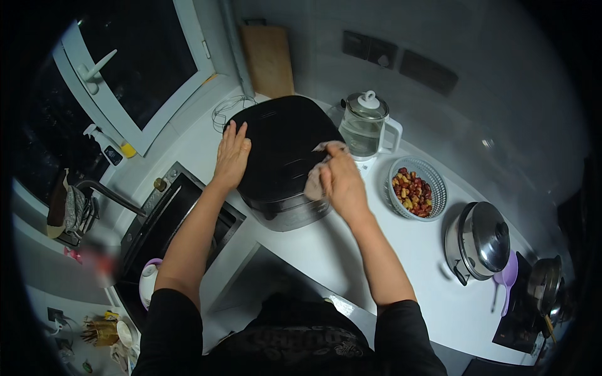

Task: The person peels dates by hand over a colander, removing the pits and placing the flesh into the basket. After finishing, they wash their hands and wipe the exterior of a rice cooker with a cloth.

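Observation:
A black, rounded-square lidded box or appliance (287,141) stands on the white counter before me. Its top is matt and its lower side glossy. My left hand (231,157) lies flat on the top's left edge, fingers stretched out, holding nothing. In my right hand (342,181) is a crumpled pale pinkish cloth (317,181), pressed against the right rim of the top. Part of the cloth is hidden under the fingers.
Right of the box are a glass kettle (361,131), a plastic basket (439,190) of reddish-brown pieces, a lidded steel pot (484,239) and a purple ladle (507,277). A cutting board (268,61) leans behind. To the left are a sink (221,235), faucet (113,195) and spray bottle (106,145).

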